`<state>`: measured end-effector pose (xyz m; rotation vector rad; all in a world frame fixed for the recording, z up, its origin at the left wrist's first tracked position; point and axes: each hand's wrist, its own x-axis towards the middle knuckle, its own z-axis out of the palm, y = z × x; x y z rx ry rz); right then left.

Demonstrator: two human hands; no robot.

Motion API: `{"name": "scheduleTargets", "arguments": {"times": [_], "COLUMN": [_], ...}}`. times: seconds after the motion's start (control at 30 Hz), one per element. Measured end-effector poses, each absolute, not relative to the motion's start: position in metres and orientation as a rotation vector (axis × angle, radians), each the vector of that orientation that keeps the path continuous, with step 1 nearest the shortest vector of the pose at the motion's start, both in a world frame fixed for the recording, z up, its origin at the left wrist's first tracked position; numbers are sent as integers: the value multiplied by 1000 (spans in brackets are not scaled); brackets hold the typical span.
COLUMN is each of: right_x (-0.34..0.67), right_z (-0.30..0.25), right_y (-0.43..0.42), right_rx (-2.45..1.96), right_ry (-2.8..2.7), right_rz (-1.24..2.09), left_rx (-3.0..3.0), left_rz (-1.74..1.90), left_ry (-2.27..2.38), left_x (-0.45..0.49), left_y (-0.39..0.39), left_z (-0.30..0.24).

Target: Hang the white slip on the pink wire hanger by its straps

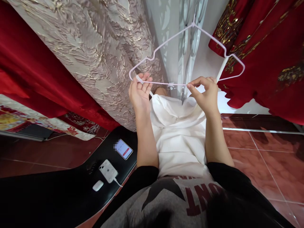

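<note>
A pale pink hanger [168, 41] is held up over my lap, its hook toward the far side. From it hangs a white garment with straps [180, 139], draped over my lap. One white strap [222, 68] loops over the hanger's right shoulder; the other runs near its left end, partly behind my fingers. My left hand [142, 93] is palm up with loosely curled, parted fingers at the lower bar and left strap. With thumb and forefinger, my right hand [205, 95] pinches the lower bar near its middle.
A black bench [59, 193] on my left bears a lit phone [124, 148], a white phone on a cable [108, 171] and a small white case [98, 186]. Embossed beige fabric [95, 47] and red garments [268, 57] hang close on both sides. White metalwork [187, 57] stands ahead.
</note>
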<state>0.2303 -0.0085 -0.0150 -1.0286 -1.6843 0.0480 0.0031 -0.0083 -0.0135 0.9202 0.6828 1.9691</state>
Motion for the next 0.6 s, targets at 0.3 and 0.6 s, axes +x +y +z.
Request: {"name": "scheduleTargets", "arguments": {"times": [0.3,0.6], "right_x": [274,263], "right_z": [-15,27], "right_y": [4,-16], "right_rx": [-929,-1002], "right_ry": [-1244,-1312], "right_rz": [-21,442], "left_rx": [1025,991], "left_rz": [2014,2064], "left_ry": [823,734], "left_x": [13,11], "left_y": [-8,-7], "left_z": [-19,-17]}}
